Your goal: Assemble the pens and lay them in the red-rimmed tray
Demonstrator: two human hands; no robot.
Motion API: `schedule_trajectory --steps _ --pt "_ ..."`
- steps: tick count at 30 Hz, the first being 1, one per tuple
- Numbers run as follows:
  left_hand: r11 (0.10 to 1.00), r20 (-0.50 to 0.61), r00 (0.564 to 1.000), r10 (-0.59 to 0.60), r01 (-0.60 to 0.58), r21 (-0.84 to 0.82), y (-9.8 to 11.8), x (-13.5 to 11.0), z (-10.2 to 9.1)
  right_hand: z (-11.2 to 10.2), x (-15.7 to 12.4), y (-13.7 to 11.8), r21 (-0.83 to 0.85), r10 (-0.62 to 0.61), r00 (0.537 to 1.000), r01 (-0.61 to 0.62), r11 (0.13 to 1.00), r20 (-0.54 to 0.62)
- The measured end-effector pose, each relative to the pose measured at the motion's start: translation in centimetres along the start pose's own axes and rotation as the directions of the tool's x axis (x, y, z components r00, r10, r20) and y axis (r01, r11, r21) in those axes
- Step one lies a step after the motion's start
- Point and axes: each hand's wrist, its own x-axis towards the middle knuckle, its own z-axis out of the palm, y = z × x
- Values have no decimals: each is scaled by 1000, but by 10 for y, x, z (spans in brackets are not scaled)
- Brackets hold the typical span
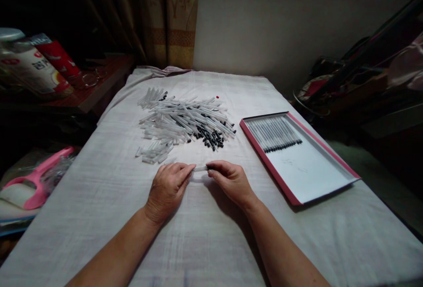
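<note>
Between my two hands stretches a clear pen barrel [200,169], held level just above the cloth. My left hand [170,185] pinches one end of it, and the fingers of my right hand [231,180] are closed on its dark end. Beyond them lies a loose heap of clear pen barrels [185,117], with black pen caps [211,137] gathered at its near right side. To the right, a shallow pink-edged box [291,183] holds a row of pens [274,133] laid side by side, dark ends toward me.
A white cloth covers the table [109,216]. One small red piece [217,97] lies behind the heap. At left are a side table with a large jar [33,68] and a pink-handled object [39,181]. A curtain [158,18] and pale panel [280,22] stand behind.
</note>
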Motion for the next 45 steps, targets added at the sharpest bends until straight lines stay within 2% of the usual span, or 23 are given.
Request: schedule_trajectory --steps 4,8,10,17,23,38,41,45 --pt "999 -18 1000 21 -22 -26 0 0 -1 -5 0 1 -169 -95 993 105 980 67" --pt "998 -25 999 44 -45 -37 1 0 -2 -9 1 -3 -411 -168 972 221 885 162" --pt "998 -19 999 44 -45 -43 1 0 -2 -9 1 -4 -465 -172 966 245 851 195" --pt "999 -25 1000 18 -19 -47 1 0 -2 -9 -1 -3 -333 -144 975 194 923 167" --pt "999 -5 1000 2 -2 -54 1 0 -2 -8 0 -4 -381 -124 976 185 906 179" --pt "998 17 1000 -14 15 -54 1 0 -3 -11 -1 -2 -307 -105 977 159 938 185" --pt "999 3 1000 -10 11 -45 1 0 -3 -12 -1 -2 -325 -128 972 187 927 196" --pt "999 5 1000 -22 22 -46 1 0 -2 -12 -1 -1 -337 -104 975 166 927 195"
